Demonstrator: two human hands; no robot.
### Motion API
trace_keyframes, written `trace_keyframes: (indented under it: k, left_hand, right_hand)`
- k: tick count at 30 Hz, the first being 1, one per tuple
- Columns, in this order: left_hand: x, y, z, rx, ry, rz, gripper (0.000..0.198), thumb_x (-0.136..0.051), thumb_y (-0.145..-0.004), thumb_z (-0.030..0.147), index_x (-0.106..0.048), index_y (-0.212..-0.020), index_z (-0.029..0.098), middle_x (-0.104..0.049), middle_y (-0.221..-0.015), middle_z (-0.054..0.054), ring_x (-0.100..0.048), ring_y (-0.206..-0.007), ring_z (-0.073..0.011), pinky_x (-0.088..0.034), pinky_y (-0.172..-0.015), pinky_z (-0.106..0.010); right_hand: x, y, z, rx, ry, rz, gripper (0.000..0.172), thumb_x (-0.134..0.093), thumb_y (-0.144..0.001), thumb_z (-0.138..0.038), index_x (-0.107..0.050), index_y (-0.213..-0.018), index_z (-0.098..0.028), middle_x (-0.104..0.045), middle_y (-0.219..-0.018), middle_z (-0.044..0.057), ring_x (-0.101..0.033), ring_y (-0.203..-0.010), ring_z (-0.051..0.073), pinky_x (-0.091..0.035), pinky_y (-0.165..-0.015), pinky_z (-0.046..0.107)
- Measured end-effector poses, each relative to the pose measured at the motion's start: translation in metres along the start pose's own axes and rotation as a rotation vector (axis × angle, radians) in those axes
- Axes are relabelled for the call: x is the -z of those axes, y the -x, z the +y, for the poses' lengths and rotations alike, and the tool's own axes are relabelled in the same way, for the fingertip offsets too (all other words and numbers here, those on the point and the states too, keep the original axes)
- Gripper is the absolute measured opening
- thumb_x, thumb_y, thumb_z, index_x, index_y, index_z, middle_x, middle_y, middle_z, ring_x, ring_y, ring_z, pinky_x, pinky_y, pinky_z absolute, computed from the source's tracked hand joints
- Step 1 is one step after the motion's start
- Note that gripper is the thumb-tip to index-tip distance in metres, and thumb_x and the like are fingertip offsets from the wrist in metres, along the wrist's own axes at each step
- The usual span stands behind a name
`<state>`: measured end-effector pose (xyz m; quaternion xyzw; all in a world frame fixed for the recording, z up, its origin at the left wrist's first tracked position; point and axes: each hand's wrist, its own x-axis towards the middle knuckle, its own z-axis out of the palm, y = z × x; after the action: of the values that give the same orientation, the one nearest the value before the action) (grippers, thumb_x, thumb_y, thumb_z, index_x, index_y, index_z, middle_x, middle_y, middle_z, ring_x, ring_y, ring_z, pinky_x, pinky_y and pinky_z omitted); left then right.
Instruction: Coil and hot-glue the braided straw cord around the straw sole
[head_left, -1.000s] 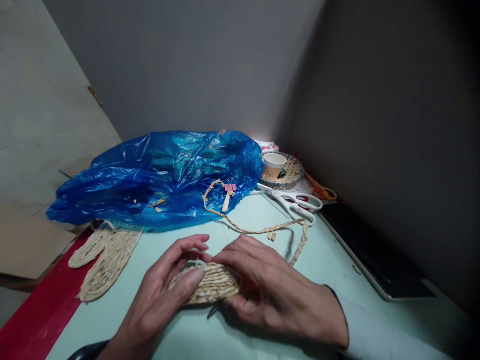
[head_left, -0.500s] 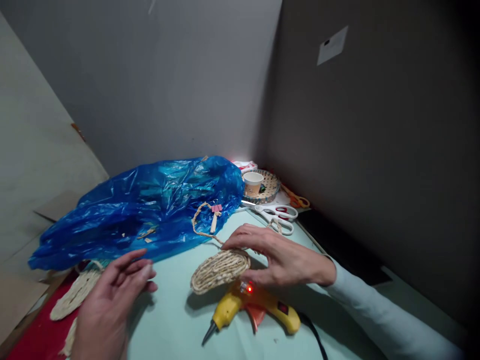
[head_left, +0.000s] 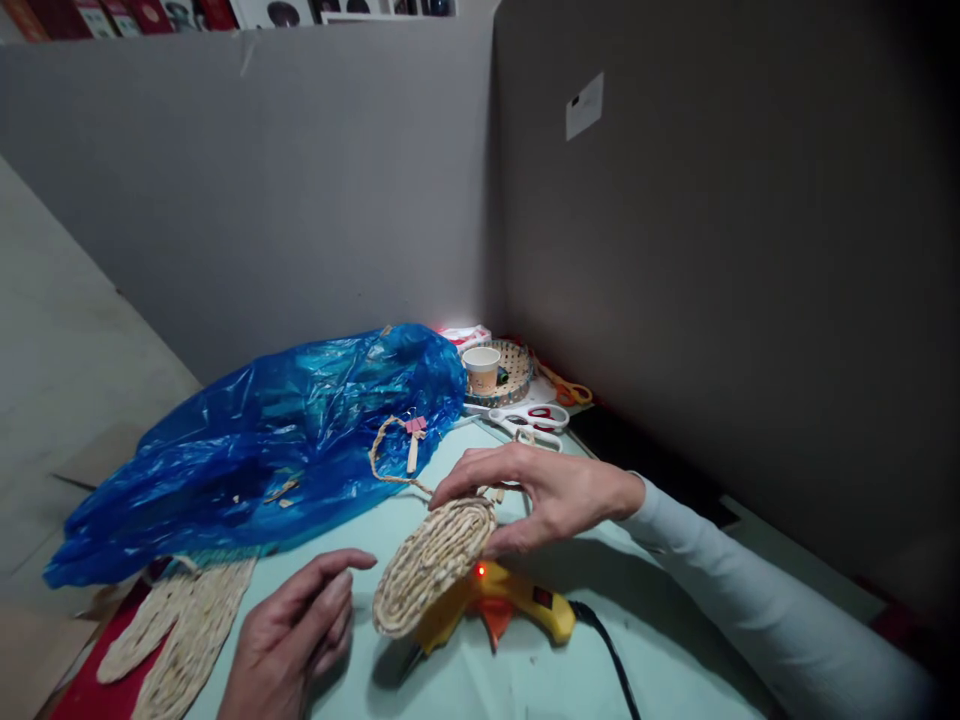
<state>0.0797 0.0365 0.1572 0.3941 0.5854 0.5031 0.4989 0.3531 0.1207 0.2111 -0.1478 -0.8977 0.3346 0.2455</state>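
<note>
My right hand (head_left: 536, 495) grips an oval coil of braided straw (head_left: 431, 570) by its upper right edge, fingers above and thumb below, and holds it tilted over the table. A braided straw cord (head_left: 382, 455) trails from behind the coil toward a pink clip (head_left: 415, 427). Below the coil lies a yellow glue gun (head_left: 551, 608) with an orange trigger and a red light; the coil hides part of its nozzle end. My left hand (head_left: 300, 625) is just left of the coil, empty, its index finger stretched toward it and the other fingers loosely bent.
A blue plastic bag (head_left: 300, 430) covers the back left. More flat braided straw pieces (head_left: 195, 620) lie on red material at the left. Behind are white scissors (head_left: 536, 415), orange-handled scissors (head_left: 570, 390) and a paper cup (head_left: 481, 370) in a woven basket (head_left: 517, 375). Grey partitions (head_left: 337, 200) enclose the table.
The straw coil has tilted up, showing more of its flat face. My left hand has moved right, toward it, with the index finger extended. The view has shifted, uncovering a shelf above the partition.
</note>
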Motion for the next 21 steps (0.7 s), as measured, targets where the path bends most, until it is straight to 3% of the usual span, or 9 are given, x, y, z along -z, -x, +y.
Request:
trace_keyframes:
  k: [5,9,12,16,19,21]
  left_hand:
    - [-0.002,0.001,-0.003,0.074,-0.065,-0.146,0.043,-0.08,-0.07,0.055,-0.076,-0.092,0.019,-0.039,-0.049,0.008,-0.025,-0.042,-0.0031,-0.021,-0.039,-0.013]
    - [-0.002,-0.001,-0.004,0.073,-0.055,-0.147,0.035,-0.076,-0.075,0.053,-0.076,-0.084,0.019,-0.033,-0.04,0.01,-0.025,-0.036,-0.004,-0.02,-0.038,-0.015]
    - [-0.002,-0.004,-0.003,0.018,-0.008,-0.142,0.029,-0.079,-0.074,0.048,-0.078,-0.086,0.021,-0.039,-0.041,0.009,-0.035,-0.04,-0.0068,-0.03,-0.042,-0.016]
    - [0.0,-0.005,0.0,-0.015,-0.001,-0.178,0.022,-0.085,-0.068,0.038,-0.079,-0.081,0.021,-0.066,-0.065,0.001,-0.058,-0.064,-0.0141,-0.047,-0.06,-0.02]
    - [0.001,-0.004,0.005,-0.037,0.02,-0.178,0.017,-0.086,-0.067,0.034,-0.079,-0.074,0.02,-0.072,-0.083,-0.002,-0.063,-0.082,-0.0185,-0.05,-0.073,-0.022]
    - [0.001,-0.001,0.008,-0.001,0.074,-0.185,0.019,-0.082,-0.072,0.039,-0.08,-0.081,0.022,-0.074,-0.094,-0.004,-0.065,-0.092,-0.0222,-0.052,-0.079,-0.026]
  right_hand:
    - [-0.006,-0.005,-0.002,-0.002,-0.056,-0.069,0.046,-0.075,-0.084,-0.025,-0.064,-0.127,-0.013,-0.069,-0.119,0.011,-0.064,-0.108,0.019,-0.05,-0.096,0.031]
    - [-0.011,-0.009,-0.004,-0.026,-0.068,-0.117,0.046,-0.076,-0.083,-0.024,-0.064,-0.126,-0.013,-0.07,-0.119,0.01,-0.064,-0.108,0.021,-0.049,-0.097,0.032]
    - [-0.014,-0.013,-0.004,-0.038,-0.067,-0.149,0.048,-0.077,-0.083,-0.024,-0.063,-0.127,-0.014,-0.07,-0.119,0.01,-0.064,-0.109,0.021,-0.049,-0.098,0.033]
    - [-0.016,-0.018,-0.005,-0.042,-0.046,-0.172,0.048,-0.077,-0.083,-0.021,-0.063,-0.128,-0.01,-0.07,-0.119,0.011,-0.064,-0.108,0.02,-0.048,-0.098,0.031]
    - [-0.013,-0.024,-0.008,-0.036,-0.014,-0.19,0.046,-0.075,-0.084,-0.02,-0.063,-0.126,-0.007,-0.07,-0.118,0.012,-0.064,-0.106,0.02,-0.049,-0.096,0.03]
    - [-0.01,-0.03,-0.01,-0.025,0.017,-0.213,0.045,-0.075,-0.085,-0.021,-0.063,-0.126,-0.007,-0.071,-0.116,0.011,-0.064,-0.105,0.02,-0.05,-0.095,0.031]
